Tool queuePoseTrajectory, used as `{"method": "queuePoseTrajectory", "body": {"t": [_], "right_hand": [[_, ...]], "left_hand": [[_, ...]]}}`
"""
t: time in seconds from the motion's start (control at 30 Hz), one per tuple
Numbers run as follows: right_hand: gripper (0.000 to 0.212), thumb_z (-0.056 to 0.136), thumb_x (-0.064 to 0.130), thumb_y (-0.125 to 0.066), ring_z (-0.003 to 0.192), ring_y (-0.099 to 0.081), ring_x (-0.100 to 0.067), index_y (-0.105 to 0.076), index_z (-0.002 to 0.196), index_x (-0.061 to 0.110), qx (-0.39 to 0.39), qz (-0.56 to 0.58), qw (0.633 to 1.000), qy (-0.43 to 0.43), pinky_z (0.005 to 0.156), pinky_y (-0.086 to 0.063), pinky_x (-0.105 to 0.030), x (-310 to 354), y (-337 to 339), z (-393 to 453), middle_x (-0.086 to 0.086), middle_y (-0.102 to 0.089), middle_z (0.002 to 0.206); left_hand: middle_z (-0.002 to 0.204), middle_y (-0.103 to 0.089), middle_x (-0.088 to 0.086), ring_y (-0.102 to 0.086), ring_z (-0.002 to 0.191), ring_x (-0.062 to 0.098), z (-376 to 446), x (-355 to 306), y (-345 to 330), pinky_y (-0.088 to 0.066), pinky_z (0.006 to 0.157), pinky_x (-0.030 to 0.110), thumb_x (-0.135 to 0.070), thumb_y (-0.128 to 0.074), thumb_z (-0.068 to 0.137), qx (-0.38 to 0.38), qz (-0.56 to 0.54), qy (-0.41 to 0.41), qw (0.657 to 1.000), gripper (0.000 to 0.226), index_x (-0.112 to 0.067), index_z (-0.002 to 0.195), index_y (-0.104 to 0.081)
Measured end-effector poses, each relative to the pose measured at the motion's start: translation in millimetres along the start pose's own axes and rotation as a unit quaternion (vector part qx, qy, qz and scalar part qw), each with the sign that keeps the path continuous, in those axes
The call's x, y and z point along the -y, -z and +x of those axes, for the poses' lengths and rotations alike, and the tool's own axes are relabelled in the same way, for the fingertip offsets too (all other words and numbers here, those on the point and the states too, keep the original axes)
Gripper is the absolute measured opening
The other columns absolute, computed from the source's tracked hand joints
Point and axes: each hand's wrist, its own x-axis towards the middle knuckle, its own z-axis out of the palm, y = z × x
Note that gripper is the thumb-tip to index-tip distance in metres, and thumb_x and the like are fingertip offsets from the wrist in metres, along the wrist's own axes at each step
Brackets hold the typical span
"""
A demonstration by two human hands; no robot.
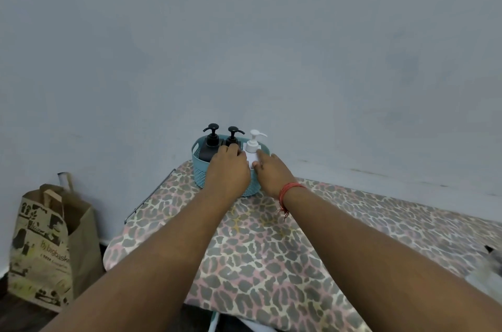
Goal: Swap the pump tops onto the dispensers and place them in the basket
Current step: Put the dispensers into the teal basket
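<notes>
Both hands reach into the teal basket [201,178]; the left hand [227,168] rests on a black dispenser [232,141], the right hand [271,172] pinches the white dispenser [252,153]; lifting out looks next.

A plain grey-blue wall [244,32] fills most of the view, evenly lit, with faint darker smudges toward the right. Against it stands an ironing board [271,263] with a leopard-print cover, its wire rest [148,197] at the left edge. On the dark floor [16,315] to the left, a printed brown paper bag [51,247] leans by the wall.
</notes>
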Motion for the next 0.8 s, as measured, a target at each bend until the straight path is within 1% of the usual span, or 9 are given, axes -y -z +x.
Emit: {"method": "queuePoseTrajectory", "body": {"t": [0.07, 0.17, 0.23, 0.27, 0.3, 0.37, 0.43, 0.6, 0.8], "right_hand": [[0.042, 0.104, 0.028, -0.028, 0.123, -0.044, -0.036, -0.035, 0.143, 0.016, 0.013, 0.005, 1.000, 0.005, 0.097, -0.044, -0.051, -1.9, 0.2, 0.2, -0.018, -0.058, 0.128], [0.051, 0.104, 0.033, -0.023, 0.137, -0.033, -0.037, -0.022, 0.153, 0.020, 0.028, -0.003, 1.000, 0.001, 0.105, -0.038, -0.055, -2.9, 0.7, -1.2, -0.012, -0.050, 0.144], [0.053, 0.105, 0.033, -0.021, 0.146, -0.022, -0.037, -0.015, 0.156, 0.021, 0.038, -0.023, 0.999, -0.001, 0.111, -0.032, -0.056, -1.8, 1.5, -2.5, -0.006, -0.043, 0.152], [0.054, 0.106, 0.034, -0.021, 0.149, -0.016, -0.035, -0.013, 0.157, 0.022, 0.040, -0.034, 0.999, -0.007, 0.114, -0.028, -0.056, -0.7, 2.9, -3.9, -0.004, -0.038, 0.156], [0.054, 0.106, 0.034, -0.021, 0.151, -0.012, -0.033, -0.011, 0.158, 0.021, 0.041, -0.045, 0.998, -0.012, 0.117, -0.024, -0.056, 0.2, 3.8, -5.4, -0.002, -0.034, 0.159], [0.057, 0.106, 0.037, -0.023, 0.152, -0.009, -0.031, -0.009, 0.158, 0.020, 0.031, -0.062, 0.997, -0.016, 0.118, -0.020, -0.056, 2.2, 5.6, -10.8, -0.001, -0.025, 0.163], [0.061, 0.105, 0.039, -0.027, 0.152, -0.009, -0.032, -0.006, 0.158, 0.019, 0.016, -0.075, 0.997, -0.008, 0.118, -0.020, -0.056, 0.8, 5.9, -17.7, -0.001, -0.018, 0.165], [0.065, 0.105, 0.043, -0.029, 0.153, -0.006, -0.031, -0.003, 0.159, 0.018, 0.004, -0.094, 0.996, -0.006, 0.120, -0.017, -0.055, -12.5, 19.7, -53.8, -0.003, -0.009, 0.166], [0.069, 0.104, 0.048, -0.031, 0.153, -0.004, -0.030, -0.002, 0.159, 0.018, -0.020, -0.118, 0.992, -0.042, 0.121, -0.016, -0.054, -42.3, 50.2, -116.0, -0.004, -0.006, 0.167]], "left_hand": [[0.127, -0.056, 0.009, -0.050, 0.112, 0.025, -1.5, 2.3, -1.8, -0.046, 0.093, 0.037, -0.028, -0.040, 0.105, -0.002, 0.001, -0.006, 1.000, 0.037, -0.006, 0.125, -0.062], [0.127, -0.058, 0.009, -0.051, 0.112, 0.026, -5.3, 5.0, -4.4, -0.045, 0.094, 0.037, -0.029, -0.040, 0.106, -0.002, -0.006, -0.024, 1.000, 0.039, -0.005, 0.129, -0.061], [0.130, -0.058, 0.011, -0.051, 0.118, 0.028, -9.5, 6.4, -5.3, -0.044, 0.100, 0.038, -0.029, -0.041, 0.106, -0.001, -0.014, -0.033, 0.999, 0.041, -0.003, 0.133, -0.058], [0.136, -0.057, 0.012, -0.050, 0.124, 0.029, -11.9, 7.0, -5.1, -0.042, 0.106, 0.039, -0.029, -0.042, 0.106, 0.006, -0.012, -0.038, 0.999, 0.044, -0.001, 0.138, -0.054], [0.144, -0.052, 0.015, -0.046, 0.132, 0.030, -14.7, 7.0, -4.2, -0.037, 0.113, 0.040, -0.030, -0.041, 0.106, 0.019, -0.005, -0.043, 0.999, 0.048, 0.000, 0.144, -0.049], [0.160, -0.036, 0.017, -0.032, 0.148, 0.031, -21.8, 6.1, -1.5, -0.024, 0.123, 0.043, -0.034, -0.035, 0.108, 0.049, 0.019, -0.043, 0.998, 0.057, -0.001, 0.155, -0.034], [0.167, -0.022, 0.013, -0.018, 0.155, 0.029, -29.9, 5.2, 2.1, -0.014, 0.126, 0.046, -0.040, -0.028, 0.109, 0.067, 0.035, -0.026, 0.997, 0.062, -0.006, 0.160, -0.021], [0.172, -0.001, 0.009, 0.001, 0.158, 0.028, -53.6, -6.8, 16.9, -0.003, 0.127, 0.052, -0.050, -0.019, 0.108, 0.090, 0.050, -0.010, 0.995, 0.066, -0.016, 0.163, -0.005], [0.171, 0.007, 0.007, 0.009, 0.158, 0.027, -83.0, -53.6, 40.1, 0.000, 0.125, 0.057, -0.055, -0.016, 0.107, 0.103, 0.026, -0.034, 0.994, 0.068, -0.021, 0.163, 0.001]]}}
